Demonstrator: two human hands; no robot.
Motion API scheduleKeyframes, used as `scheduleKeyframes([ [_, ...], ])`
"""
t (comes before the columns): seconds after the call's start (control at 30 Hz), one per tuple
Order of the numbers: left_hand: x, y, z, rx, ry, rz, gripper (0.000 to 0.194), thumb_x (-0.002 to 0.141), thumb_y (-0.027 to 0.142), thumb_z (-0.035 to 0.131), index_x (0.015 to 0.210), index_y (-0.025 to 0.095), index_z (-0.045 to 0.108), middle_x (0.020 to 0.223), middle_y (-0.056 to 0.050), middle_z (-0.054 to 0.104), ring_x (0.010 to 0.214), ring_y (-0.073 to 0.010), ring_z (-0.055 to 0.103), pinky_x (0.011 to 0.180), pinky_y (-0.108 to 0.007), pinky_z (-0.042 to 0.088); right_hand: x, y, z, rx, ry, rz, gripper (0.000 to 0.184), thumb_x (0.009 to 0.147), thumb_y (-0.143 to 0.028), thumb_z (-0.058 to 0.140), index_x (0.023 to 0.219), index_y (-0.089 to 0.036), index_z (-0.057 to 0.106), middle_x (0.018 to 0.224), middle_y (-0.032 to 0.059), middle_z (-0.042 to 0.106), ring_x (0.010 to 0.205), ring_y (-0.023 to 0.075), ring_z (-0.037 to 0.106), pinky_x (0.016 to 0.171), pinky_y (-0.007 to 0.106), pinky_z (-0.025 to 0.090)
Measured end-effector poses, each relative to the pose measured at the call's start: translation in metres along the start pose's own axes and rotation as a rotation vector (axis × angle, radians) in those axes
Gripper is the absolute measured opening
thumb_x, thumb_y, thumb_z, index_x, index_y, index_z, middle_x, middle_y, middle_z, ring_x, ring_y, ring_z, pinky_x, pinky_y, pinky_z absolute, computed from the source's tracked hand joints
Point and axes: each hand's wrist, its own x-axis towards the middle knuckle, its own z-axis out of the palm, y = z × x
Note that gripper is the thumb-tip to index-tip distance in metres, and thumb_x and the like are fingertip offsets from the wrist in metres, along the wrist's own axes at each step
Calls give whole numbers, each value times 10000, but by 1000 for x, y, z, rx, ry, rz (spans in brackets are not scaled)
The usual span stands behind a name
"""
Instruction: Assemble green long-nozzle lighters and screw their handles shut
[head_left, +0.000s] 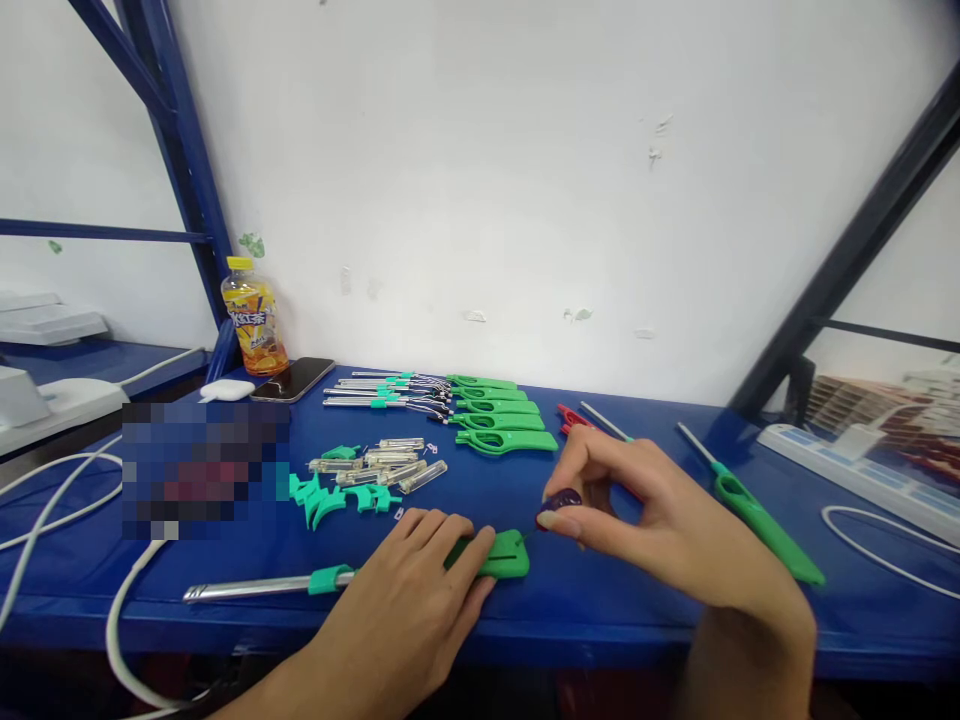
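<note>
My left hand (420, 585) lies over a long-necked lighter, its fingers pressing the green handle (508, 556) onto the blue table. Out to the left of that hand runs the lighter's silver tube (255, 587), with a teal collar (330, 579) around it. My right hand (637, 500) pinches a small screwdriver by its dark purple handle (561, 503). The thin shaft slants down to the right end of the green handle; whether its tip touches a screw is too small to tell. Behind my left hand are loose teal triggers (322, 500) and clear fuel tanks (405, 472).
Green handle shells (506, 441) and silver tubes with wires (360, 403) lie in rows at the back. A green lighter (765, 520) and a white power strip (862, 480) are on the right. A drink bottle (253, 320), a phone (294, 380) and a white cable (112, 620) occupy the left.
</note>
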Motion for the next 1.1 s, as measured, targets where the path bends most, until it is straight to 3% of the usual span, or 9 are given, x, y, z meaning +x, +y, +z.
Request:
scheduleKeyframes([
  [1.1,-1,0,2,20,35,10,294,1077,220,545,1363,165,582,1138,-100,709,1005,-316,688,903,-522,551,-1,1,1,-27,-10,4,149,973,-358,763,948,-276,641,742,-77,650,668,102,595,619,229,448],
])
